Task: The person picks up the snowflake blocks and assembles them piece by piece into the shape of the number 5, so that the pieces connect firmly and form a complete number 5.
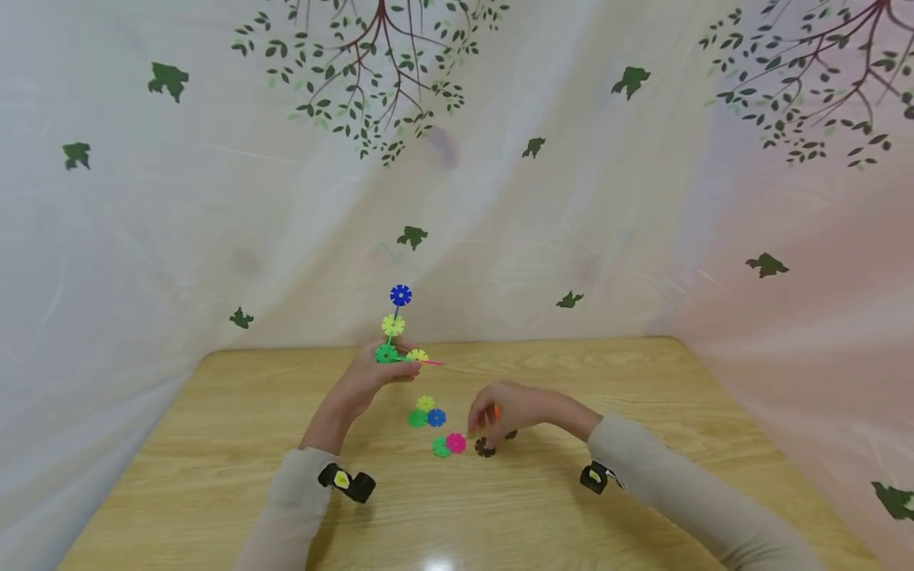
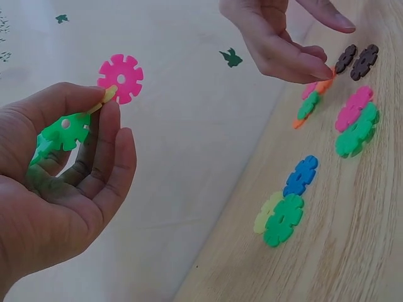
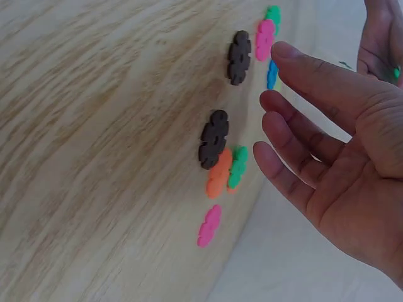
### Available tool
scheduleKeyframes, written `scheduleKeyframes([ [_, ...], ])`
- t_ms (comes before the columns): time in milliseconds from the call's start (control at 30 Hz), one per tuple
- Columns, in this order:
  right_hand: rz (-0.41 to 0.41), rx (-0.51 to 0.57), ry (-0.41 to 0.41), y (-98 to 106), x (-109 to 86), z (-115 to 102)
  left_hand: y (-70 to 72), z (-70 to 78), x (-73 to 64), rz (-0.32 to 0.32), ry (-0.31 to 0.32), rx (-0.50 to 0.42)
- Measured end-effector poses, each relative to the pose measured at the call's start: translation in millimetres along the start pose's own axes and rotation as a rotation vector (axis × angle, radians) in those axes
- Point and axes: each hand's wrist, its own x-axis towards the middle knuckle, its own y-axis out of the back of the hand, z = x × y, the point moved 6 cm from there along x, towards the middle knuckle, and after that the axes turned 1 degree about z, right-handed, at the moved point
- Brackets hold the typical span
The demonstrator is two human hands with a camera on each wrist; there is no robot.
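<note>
My left hand [image 1: 359, 385] holds up a chain of notched plastic snowflake discs, thumb and index finger pinching a yellow disc [image 2: 107, 97]. A pink disc [image 2: 123, 78] sticks out past the fingertips; a green disc [image 2: 67, 131] lies within the curve of the palm. Higher on the chain, the head view shows another yellow disc [image 1: 393, 325] and a dark blue disc [image 1: 401, 295]. Over the tabletop hovers my right hand [image 3: 340, 157], fingers loosely bent and apart, holding nothing. Closest to it are two dark brown discs [image 3: 238, 58] lying flat.
On the wooden table [image 1: 250, 412], a yellow, a green and a blue disc [image 1: 436, 418] lie bunched together. Nearer the front, a pink disc [image 1: 455, 442] overlaps a green one. Orange [image 3: 219, 175], green and pink discs lie around the brown ones. A printed curtain [image 1: 500, 206] hangs behind.
</note>
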Motion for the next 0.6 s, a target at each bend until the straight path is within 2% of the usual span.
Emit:
scheduleKeyframes([
  [200, -0.003, -0.072, -0.029, -8.0, -1.8, 5.8, -2.1, -2.1, 1.1, -0.011, 0.015, 0.009],
  [333, -0.007, -0.115, -0.012, -11.8, -1.4, 6.8, -2.5, -3.5, 1.0, -0.008, 0.018, 0.009],
  [600, -0.010, -0.132, 0.020, -15.1, 2.4, 6.4, -4.1, -2.5, 0.8, -0.010, 0.013, 0.010],
])
